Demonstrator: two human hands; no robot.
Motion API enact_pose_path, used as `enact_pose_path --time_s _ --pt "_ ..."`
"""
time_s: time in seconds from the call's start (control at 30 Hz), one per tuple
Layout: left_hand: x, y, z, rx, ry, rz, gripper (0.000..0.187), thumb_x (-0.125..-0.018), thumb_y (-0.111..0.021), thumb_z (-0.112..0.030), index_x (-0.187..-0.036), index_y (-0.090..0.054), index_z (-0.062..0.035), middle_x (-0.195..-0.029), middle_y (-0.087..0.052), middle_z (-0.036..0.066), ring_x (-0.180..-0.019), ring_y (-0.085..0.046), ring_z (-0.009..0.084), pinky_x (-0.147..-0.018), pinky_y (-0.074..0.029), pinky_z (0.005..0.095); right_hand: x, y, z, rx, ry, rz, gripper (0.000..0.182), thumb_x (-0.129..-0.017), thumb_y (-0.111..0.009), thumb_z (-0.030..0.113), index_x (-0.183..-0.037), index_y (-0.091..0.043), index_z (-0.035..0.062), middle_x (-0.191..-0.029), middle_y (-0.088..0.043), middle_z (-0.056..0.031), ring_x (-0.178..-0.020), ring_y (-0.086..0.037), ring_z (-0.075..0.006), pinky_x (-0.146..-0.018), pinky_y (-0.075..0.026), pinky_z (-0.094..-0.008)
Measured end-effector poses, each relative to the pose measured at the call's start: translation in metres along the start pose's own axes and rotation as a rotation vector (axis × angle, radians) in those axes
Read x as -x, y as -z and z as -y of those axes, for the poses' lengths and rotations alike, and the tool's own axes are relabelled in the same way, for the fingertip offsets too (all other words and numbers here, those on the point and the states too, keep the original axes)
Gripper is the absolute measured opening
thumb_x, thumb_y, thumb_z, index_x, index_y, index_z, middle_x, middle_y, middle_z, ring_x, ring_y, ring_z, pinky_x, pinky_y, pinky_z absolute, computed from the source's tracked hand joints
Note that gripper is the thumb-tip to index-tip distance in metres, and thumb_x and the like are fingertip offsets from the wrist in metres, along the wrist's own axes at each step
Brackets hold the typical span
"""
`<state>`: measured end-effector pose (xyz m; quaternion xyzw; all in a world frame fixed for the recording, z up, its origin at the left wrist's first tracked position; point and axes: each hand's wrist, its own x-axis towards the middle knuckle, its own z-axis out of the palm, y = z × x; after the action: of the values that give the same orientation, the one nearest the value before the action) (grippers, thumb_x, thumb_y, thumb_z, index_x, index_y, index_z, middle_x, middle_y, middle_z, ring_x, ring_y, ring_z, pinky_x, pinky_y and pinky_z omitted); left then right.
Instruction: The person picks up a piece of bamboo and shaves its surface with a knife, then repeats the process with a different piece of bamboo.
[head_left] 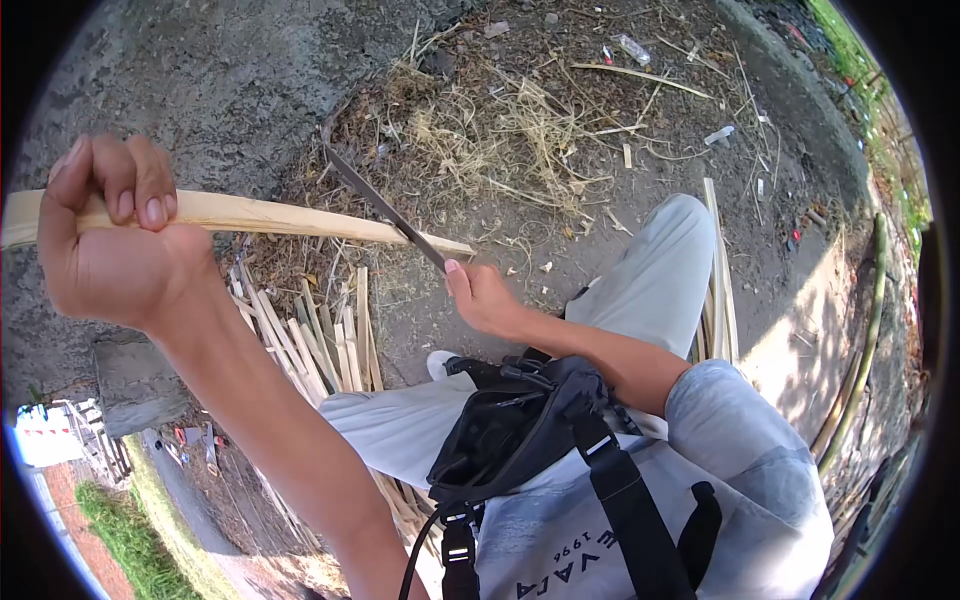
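Note:
My left hand (125,235) is closed around a long pale bamboo strip (290,218), raised at the left. The strip runs from the left edge of the view towards the middle and narrows to a tip at its right end. In my right hand (488,300) is a knife (370,194) with a long dark blade pointing up and to the left. The blade crosses the strip near its narrow end and appears to touch it; the knife's handle is hidden in my fist.
Split strips (330,335) lie bundled beside my legs, with more strips (722,280) by my right knee. Fibrous shavings (520,130) cover the ground ahead, near a plastic bottle (633,48). A black bag (510,420) hangs at my waist. A greenish pole (868,330) lies far right.

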<state>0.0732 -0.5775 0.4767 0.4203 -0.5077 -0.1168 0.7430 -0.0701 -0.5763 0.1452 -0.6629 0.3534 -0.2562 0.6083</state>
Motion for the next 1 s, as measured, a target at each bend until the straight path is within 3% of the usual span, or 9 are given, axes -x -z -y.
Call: enact_pose_path --time_s 0.1,0.2,0.3,0.47,0.63,0.73,0.8,0.9,1.0 --pt "0.002 0.016 -0.004 -0.029 0.002 -0.076 0.031 -0.083 -0.048 -0.013 -0.056 -0.032 -0.0126 -0.05 -0.029 0.002 -0.039 -0.028 0.0113 -0.042 -0.022 0.0261 0.003 -0.002 0.019 0.207 -0.036 -0.011 0.051 -0.101 -0.037 0.035 -0.079 -0.061 -0.0042 -0.062 -0.056 -0.0267 -0.065 -0.059 -0.0462 -0.068 -0.046 -0.055" --pt "0.009 0.035 -0.012 -0.033 0.019 -0.088 0.031 -0.082 -0.047 -0.013 -0.056 -0.032 -0.0133 -0.05 -0.029 0.002 -0.042 -0.027 0.0107 -0.043 -0.023 0.0251 0.001 0.009 0.063 0.132 0.005 0.105 0.051 -0.1 -0.039 0.036 -0.078 -0.062 -0.0044 -0.064 -0.058 -0.0289 -0.068 -0.059 -0.0497 -0.07 -0.046 -0.0578" --pt "0.021 0.028 -0.016 -0.028 -0.004 -0.074 0.031 -0.082 -0.047 -0.013 -0.056 -0.031 -0.0135 -0.049 -0.029 0.002 -0.041 -0.028 0.0107 -0.043 -0.023 0.0253 0.018 0.01 0.1 0.187 0.124 0.065 0.054 -0.1 -0.039 0.036 -0.077 -0.062 -0.0058 -0.065 -0.059 -0.0297 -0.069 -0.059 -0.0516 -0.072 -0.047 -0.0576" --pt "0.024 0.017 -0.022 -0.061 -0.009 -0.114 0.03 -0.081 -0.047 -0.012 -0.057 -0.03 -0.0131 -0.049 -0.029 0.002 -0.04 -0.028 0.0109 -0.043 -0.022 0.0259 0.002 0.002 0.028 0.206 -0.099 0.102 0.055 -0.1 -0.037 0.037 -0.079 -0.064 -0.0069 -0.071 -0.061 -0.0326 -0.076 -0.061 -0.0523 -0.076 -0.048 -0.0562" --pt "0.015 0.025 -0.012 -0.041 -0.011 -0.14 0.028 -0.08 -0.048 -0.012 -0.059 -0.031 -0.0136 -0.049 -0.03 0.003 -0.04 -0.028 0.0113 -0.042 -0.023 0.0259 0.009 0.021 0.094 0.18 0.04 0.113 0.055 -0.1 -0.037 0.037 -0.081 -0.065 -0.0053 -0.074 -0.062 -0.0332 -0.078 -0.062 -0.0512 -0.078 -0.048 -0.0562" --pt "0.023 0.017 -0.019 -0.073 0.005 -0.156 0.027 -0.079 -0.048 -0.012 -0.059 -0.03 -0.0134 -0.049 -0.029 0.002 -0.039 -0.027 0.0112 -0.041 -0.022 0.0255 0.008 -0.001 0.037 0.194 -0.024 0.035 0.055 -0.1 -0.037 0.037 -0.079 -0.065 -0.0053 -0.073 -0.062 -0.0323 -0.076 -0.062 -0.051 -0.077 -0.048 -0.0558" --pt "0.026 0.013 -0.02 -0.056 -0.032 -0.161 0.028 -0.079 -0.048 -0.011 -0.059 -0.029 -0.0136 -0.05 -0.029 0.002 -0.038 -0.026 0.011 -0.04 -0.022 0.0252 -0.014 0.002 -0.05 0.286 -0.291 0.142 0.056 -0.101 -0.036 0.037 -0.077 -0.064 -0.0044 -0.071 -0.061 -0.0313 -0.075 -0.061 -0.0508 -0.076 -0.048 -0.0561" --pt "0.019 0.012 -0.018 -0.008 -0.055 -0.103 0.027 -0.078 -0.049 -0.011 -0.06 -0.029 -0.0138 -0.05 -0.028 0.002 -0.039 -0.026 0.011 -0.041 -0.022 0.0247 -0.01 0.013 -0.055 0.421 -0.226 0.026 0.055 -0.1 -0.037 0.037 -0.075 -0.063 -0.0041 -0.07 -0.061 -0.0305 -0.075 -0.061 -0.0511 -0.076 -0.048 -0.0567" --pt "0.024 0.021 -0.017 0.036 0.013 -0.057 0.027 -0.078 -0.049 -0.012 -0.061 -0.029 -0.0142 -0.05 -0.028 0.002 -0.039 -0.026 0.0108 -0.041 -0.022 0.0247 0.006 0.029 0.026 0.173 -0.15 0.074 0.056 -0.1 -0.037 0.038 -0.075 -0.063 -0.0043 -0.071 -0.061 -0.0319 -0.076 -0.061 -0.0525 -0.077 -0.048 -0.0575"
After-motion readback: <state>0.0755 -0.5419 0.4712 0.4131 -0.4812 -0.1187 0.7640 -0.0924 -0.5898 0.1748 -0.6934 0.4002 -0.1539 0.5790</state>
